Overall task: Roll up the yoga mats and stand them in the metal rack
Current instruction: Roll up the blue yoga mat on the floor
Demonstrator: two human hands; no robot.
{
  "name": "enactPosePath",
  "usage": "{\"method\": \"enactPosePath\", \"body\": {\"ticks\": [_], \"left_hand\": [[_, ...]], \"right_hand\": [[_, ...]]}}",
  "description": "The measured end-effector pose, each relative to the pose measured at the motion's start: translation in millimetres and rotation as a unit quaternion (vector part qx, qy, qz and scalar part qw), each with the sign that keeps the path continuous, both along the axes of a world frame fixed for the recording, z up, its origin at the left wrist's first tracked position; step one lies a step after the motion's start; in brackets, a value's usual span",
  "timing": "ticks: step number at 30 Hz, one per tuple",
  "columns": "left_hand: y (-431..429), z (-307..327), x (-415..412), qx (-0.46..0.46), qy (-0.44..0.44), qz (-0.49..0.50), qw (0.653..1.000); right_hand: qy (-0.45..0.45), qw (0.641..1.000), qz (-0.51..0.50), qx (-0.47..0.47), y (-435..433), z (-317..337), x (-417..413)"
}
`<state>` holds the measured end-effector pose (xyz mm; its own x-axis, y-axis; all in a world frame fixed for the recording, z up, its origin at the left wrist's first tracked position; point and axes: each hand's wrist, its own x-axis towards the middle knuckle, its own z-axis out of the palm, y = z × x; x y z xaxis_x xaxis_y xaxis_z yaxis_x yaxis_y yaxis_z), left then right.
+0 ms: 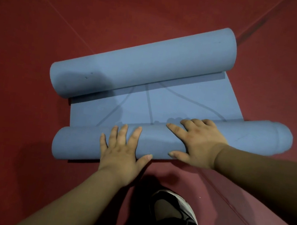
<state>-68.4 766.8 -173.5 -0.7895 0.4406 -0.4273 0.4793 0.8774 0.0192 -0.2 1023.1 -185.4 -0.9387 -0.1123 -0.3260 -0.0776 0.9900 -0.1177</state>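
Note:
A blue yoga mat lies on the red floor, rolled in from both ends, with a short flat stretch showing dark printed lines between the rolls. The far roll is thick and lies untouched. The near roll runs across the view under my hands. My left hand presses flat on its left half, fingers spread and straight. My right hand lies across the top of its middle, fingers over the far side and thumb on the near side. No metal rack is in view.
Red floor mats with thin seams surround the blue mat. My foot in a black and white shoe stands just behind the near roll, at the bottom centre.

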Motion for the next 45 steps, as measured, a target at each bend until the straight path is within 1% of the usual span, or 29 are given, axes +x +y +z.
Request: {"method": "enactPosePath", "body": {"ticks": [2,4,7,9,11,14,17,19,22,24,26,30,32,35,36,40,45], "left_hand": [[4,5,-8,-0.007,-0.019,-0.002,1.0],[6,9,-17,-0.014,-0.036,-0.001,0.999],[10,12,-28,-0.029,-0.047,-0.011,0.998],[11,13,-27,-0.031,-0.05,-0.015,0.998],[13,12,-30,-0.031,-0.047,-0.014,0.998],[15,10,-43,-0.03,-0.046,-0.02,0.998],[20,15,-56,-0.03,-0.067,-0.021,0.997],[19,15,-53,-0.011,-0.057,-0.013,0.998],[8,4,-26,0.029,0.042,-0.024,0.998],[4,-3,-15,0.027,0.067,-0.034,0.997],[9,-2,-23,0.016,0.048,-0.024,0.998],[18,10,-46,-0.018,-0.018,-0.022,0.999],[17,12,-49,-0.023,-0.037,-0.024,0.999],[17,14,-56,-0.022,-0.047,-0.019,0.998],[17,15,-56,-0.023,-0.05,-0.019,0.998],[19,14,-54,-0.024,-0.051,-0.022,0.998],[25,17,-67,-0.021,-0.047,-0.021,0.998]], "right_hand": [[-0.021,1.0,-0.006,0.0,3,6,-9],[-0.02,1.0,-0.014,-0.007,2,12,-10],[0.039,0.999,-0.001,0.006,-11,7,11],[0.054,0.998,-0.001,0.022,-18,-5,21],[0.074,0.997,-0.01,0.032,-17,-12,15],[0.087,0.995,0.009,0.036,-10,-12,-2],[0.06,0.998,0.008,0.031,-4,-10,-7],[0.043,0.999,0.009,0.03,-3,-9,-11],[0.004,1.0,0.015,0.016,8,1,-30],[-0.028,0.999,0.016,-0.001,17,8,-46],[-0.051,0.998,0.013,-0.017,22,11,-56],[-0.082,0.996,0.007,-0.022,24,16,-67],[-0.049,0.999,0.002,-0.005,21,17,-61],[0.066,0.997,0.013,0.024,6,4,-32],[0.083,0.996,0.017,0.038,1,-3,-24],[0.097,0.994,-0.006,0.057,-3,-12,-29],[0.081,0.996,0.012,0.047,7,-10,-45]]}}
